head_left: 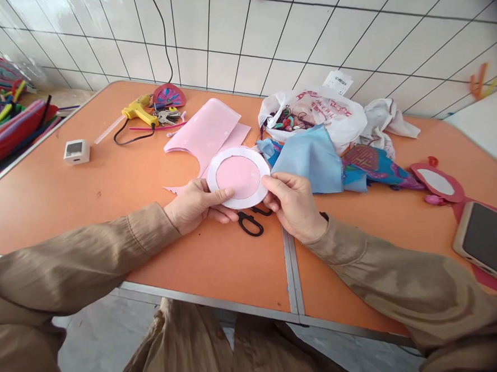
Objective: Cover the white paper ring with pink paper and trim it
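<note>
Between my two hands is a round disc (238,177), pink in the middle with a white ring round its edge. My left hand (199,204) grips its lower left edge, thumb on top and fingers underneath. On the right edge my right hand (294,203) pinches it between thumb and fingers. Just below the disc, black scissor handles (251,224) show on the table; the blades are hidden. Behind the disc lies a folded pink sheet (207,127) with a curved cut-out in its near edge.
On the orange table (220,266), a yellow glue gun (139,109), keys (167,117) and a small white box (77,152) lie left. Blue cloth (310,160) and a white plastic bag (328,111) are behind my right hand. A phone (491,241) lies far right, near a red-rimmed oval (437,181).
</note>
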Motion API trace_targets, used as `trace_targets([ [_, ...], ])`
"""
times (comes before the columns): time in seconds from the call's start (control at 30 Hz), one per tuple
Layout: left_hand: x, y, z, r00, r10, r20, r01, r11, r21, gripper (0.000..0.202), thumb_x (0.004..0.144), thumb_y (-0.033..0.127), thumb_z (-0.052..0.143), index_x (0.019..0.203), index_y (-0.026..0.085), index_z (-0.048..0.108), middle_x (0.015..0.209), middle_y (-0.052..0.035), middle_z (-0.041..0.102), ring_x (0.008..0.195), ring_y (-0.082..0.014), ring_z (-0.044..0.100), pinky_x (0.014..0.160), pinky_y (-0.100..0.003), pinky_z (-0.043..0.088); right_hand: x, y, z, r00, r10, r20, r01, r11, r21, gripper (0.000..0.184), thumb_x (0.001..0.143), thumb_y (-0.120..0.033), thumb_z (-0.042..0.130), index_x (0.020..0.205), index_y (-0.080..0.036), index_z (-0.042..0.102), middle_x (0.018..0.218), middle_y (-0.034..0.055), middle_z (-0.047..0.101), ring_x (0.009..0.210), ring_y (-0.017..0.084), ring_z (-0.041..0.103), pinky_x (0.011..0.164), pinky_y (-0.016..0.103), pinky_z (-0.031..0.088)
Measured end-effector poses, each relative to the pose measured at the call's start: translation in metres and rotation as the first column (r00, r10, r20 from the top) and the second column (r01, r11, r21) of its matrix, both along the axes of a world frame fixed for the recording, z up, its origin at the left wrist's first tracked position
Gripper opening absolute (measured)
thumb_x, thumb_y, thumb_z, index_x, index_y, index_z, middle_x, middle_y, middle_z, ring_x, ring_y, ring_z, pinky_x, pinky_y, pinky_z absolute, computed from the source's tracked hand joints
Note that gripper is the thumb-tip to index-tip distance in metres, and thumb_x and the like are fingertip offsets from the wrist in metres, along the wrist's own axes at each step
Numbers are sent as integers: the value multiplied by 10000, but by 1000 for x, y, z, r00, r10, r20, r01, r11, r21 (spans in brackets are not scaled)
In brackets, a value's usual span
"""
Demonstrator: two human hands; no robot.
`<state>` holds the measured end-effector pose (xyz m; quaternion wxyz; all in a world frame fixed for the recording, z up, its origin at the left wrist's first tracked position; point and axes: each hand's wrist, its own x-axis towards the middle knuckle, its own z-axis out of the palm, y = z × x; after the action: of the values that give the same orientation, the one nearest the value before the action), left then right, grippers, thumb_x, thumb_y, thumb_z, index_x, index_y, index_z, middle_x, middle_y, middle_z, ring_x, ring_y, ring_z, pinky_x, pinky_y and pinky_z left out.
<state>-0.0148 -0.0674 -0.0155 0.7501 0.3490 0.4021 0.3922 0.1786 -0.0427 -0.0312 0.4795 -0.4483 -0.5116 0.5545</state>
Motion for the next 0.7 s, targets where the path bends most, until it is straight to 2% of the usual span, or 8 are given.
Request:
trace_targets([
  [0.13, 0, -1, -1, 1000, 16, -16, -15, 999, 44, 359, 696, 357, 843, 833, 65, 688, 623, -96, 723, 506, -167, 692, 439, -185, 560, 0, -2, -1, 1000, 22, 8, -22, 999, 34, 371, 789, -294, 642, 460, -175, 519, 409, -42, 456, 377, 54, 368, 422, 225, 273],
  [0.5, 1, -1, -6, 992, 110, -59, -98, 978, 185, 490, 692, 545, 790, 768, 78, 665, 610, -94, 702, 504, -163, 665, 423, -204, 537, 0, -2, -3, 999, 35, 19, -36, 998, 42, 362, 780, -307, 645, 477, -170, 501, 448, -40, 500, 386, 46, 364, 424, 223, 263],
  [0.7, 2, 2, -6, 975, 207, -81, -184, 957, 223, 493, 639, 575, 808, 710, 115, 647, 555, -34, 640, 461, -137, 582, 416, -240, 500, 0, -3, -3, 999, 43, 34, -43, 999, 28, 365, 777, -312, 645, 477, -170, 493, 450, -39, 500, 386, 45, 368, 418, 218, 260],
])
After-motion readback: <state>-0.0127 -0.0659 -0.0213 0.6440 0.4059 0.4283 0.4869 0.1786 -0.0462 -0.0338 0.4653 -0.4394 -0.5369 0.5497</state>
